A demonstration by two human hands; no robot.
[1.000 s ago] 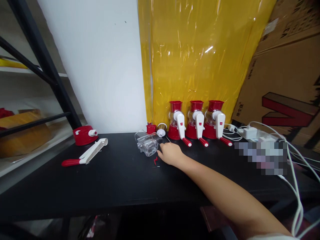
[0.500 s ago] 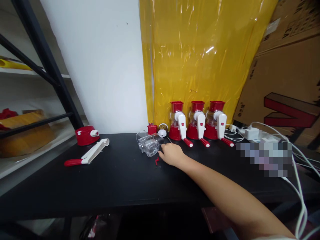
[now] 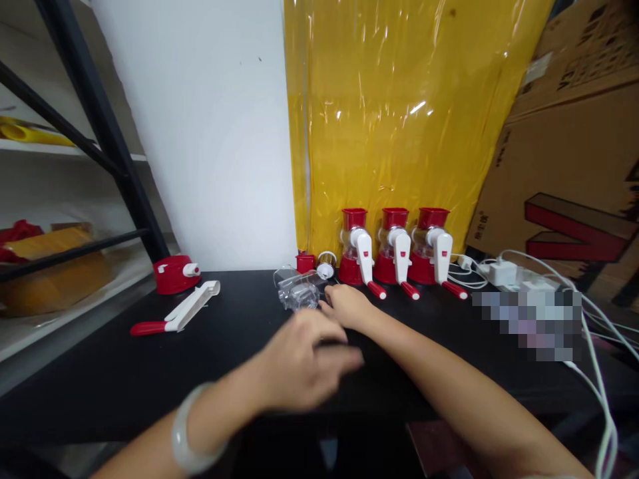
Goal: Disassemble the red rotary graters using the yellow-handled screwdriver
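Both outstretched: left hand blurred, right hand beside clear housing.

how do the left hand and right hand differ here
The left hand is blurred and nearer the camera; the right hand is sharper, farther off, near the clear plastic part. The left hand has a pale bangle behind it; the right hand shows none. Both are gloveless.

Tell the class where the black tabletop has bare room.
Bare: between the red-handled white crank and the clear plastic body; also between the three red-and-white grinders and the right forearm. Crowded: around the right hand, near the left hand and that body.
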